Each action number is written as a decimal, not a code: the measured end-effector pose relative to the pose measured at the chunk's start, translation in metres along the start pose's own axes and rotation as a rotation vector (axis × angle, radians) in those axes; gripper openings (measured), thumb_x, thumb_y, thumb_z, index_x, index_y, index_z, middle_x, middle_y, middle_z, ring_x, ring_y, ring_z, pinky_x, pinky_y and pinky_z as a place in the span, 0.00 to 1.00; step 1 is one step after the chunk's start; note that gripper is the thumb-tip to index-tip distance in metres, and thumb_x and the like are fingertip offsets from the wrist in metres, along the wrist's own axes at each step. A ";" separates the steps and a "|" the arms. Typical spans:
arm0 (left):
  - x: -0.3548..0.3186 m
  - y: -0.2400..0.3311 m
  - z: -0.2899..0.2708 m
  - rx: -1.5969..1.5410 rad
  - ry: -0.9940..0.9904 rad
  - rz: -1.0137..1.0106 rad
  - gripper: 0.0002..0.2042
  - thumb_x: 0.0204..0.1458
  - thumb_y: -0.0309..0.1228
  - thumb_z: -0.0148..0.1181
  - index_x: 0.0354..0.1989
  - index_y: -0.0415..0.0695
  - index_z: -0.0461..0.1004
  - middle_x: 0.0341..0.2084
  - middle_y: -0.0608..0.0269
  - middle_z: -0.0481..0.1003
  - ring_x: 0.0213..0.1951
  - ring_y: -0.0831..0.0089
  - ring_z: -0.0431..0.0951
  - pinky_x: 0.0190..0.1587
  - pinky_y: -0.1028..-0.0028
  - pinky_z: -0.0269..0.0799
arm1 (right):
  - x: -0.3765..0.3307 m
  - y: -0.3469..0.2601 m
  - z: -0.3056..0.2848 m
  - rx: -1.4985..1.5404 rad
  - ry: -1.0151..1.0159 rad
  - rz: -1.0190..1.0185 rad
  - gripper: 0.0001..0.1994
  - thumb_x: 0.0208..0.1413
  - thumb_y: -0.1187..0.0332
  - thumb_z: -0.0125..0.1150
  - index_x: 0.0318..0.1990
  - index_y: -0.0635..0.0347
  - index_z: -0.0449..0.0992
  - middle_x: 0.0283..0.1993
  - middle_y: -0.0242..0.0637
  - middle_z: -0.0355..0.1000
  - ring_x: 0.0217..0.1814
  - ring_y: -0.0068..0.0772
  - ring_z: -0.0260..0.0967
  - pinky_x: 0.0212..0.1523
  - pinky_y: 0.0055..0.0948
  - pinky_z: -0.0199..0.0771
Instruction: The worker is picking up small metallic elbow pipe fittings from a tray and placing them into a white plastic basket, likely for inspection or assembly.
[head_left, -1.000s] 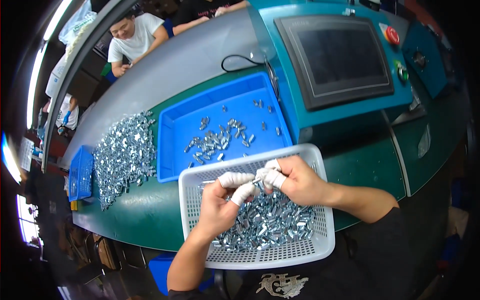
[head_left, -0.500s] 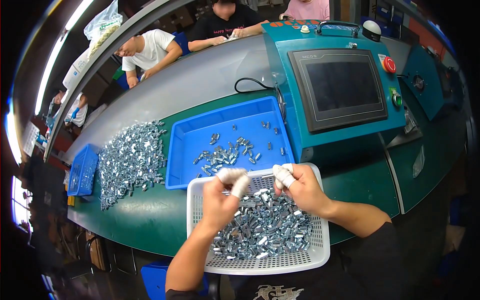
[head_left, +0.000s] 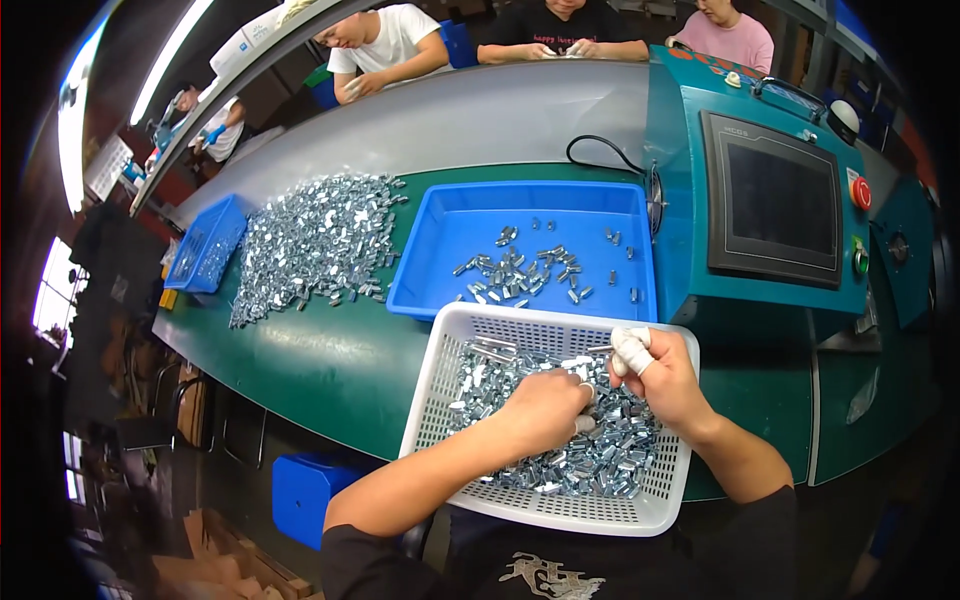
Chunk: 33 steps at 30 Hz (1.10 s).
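Observation:
A white perforated basket [head_left: 425, 405] holds a heap of small silvery elongated metal pieces [head_left: 610, 470]. Low over this heap is my left hand [head_left: 545, 410], its fingers curled down against the pieces; whatever lies between the covered fingertips is hidden. Above the basket's far right part, my right hand [head_left: 665, 375] pinches a thin metal rod [head_left: 600, 348] that points left. White finger covers wrap the thumb and fingertips of this hand. Beyond the basket stands a blue tray [head_left: 450, 210] with scattered metal pieces of the same sort.
A large pile of metal pieces [head_left: 315, 240] lies on the green tabletop [head_left: 300, 365], beside a small blue basket [head_left: 205, 245]. At right stands a teal machine [head_left: 690, 190] with a dark screen [head_left: 780, 195]. Several people sit across the grey surface [head_left: 480, 110].
My left hand has dropped from above the basket into the heap. My right hand keeps its pinch. The whole view has swung left, so things appear farther right.

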<state>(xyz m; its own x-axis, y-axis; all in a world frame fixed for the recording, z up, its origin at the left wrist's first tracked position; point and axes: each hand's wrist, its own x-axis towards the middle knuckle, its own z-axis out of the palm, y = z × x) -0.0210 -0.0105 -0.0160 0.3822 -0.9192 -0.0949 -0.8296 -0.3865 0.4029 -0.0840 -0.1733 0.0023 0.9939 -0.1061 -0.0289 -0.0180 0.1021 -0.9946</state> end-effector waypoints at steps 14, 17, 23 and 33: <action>-0.004 -0.013 -0.029 -0.596 0.390 -0.170 0.08 0.39 0.25 0.67 0.26 0.39 0.73 0.27 0.63 0.76 0.28 0.79 0.75 0.31 0.79 0.71 | -0.001 -0.005 0.005 0.037 0.074 -0.055 0.16 0.59 0.64 0.46 0.21 0.59 0.68 0.19 0.28 0.66 0.15 0.11 0.51 0.16 0.15 0.49; -0.006 -0.014 -0.035 -0.748 0.456 -0.158 0.08 0.39 0.23 0.67 0.27 0.39 0.73 0.26 0.63 0.76 0.28 0.80 0.75 0.33 0.80 0.72 | 0.001 -0.003 0.006 0.034 0.063 -0.078 0.15 0.59 0.65 0.47 0.21 0.59 0.69 0.19 0.28 0.66 0.16 0.11 0.51 0.17 0.15 0.51; -0.002 -0.013 -0.031 -0.855 0.503 -0.136 0.11 0.41 0.21 0.65 0.34 0.37 0.73 0.29 0.64 0.75 0.31 0.79 0.75 0.35 0.80 0.72 | 0.000 -0.006 0.003 0.016 0.051 -0.059 0.17 0.60 0.64 0.47 0.19 0.60 0.69 0.18 0.26 0.65 0.17 0.11 0.50 0.19 0.16 0.51; -0.002 -0.006 -0.029 -1.248 0.500 -0.013 0.12 0.53 0.21 0.51 0.47 0.37 0.68 0.39 0.54 0.74 0.42 0.69 0.75 0.41 0.72 0.73 | -0.002 -0.001 0.005 -0.010 0.004 -0.059 0.15 0.60 0.66 0.46 0.22 0.61 0.70 0.19 0.25 0.65 0.19 0.11 0.54 0.20 0.15 0.54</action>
<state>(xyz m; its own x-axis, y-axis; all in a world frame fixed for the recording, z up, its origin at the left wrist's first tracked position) -0.0051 -0.0046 0.0083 0.7157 -0.6867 0.1270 -0.0042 0.1776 0.9841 -0.0853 -0.1681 0.0039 0.9929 -0.1157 0.0291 0.0391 0.0853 -0.9956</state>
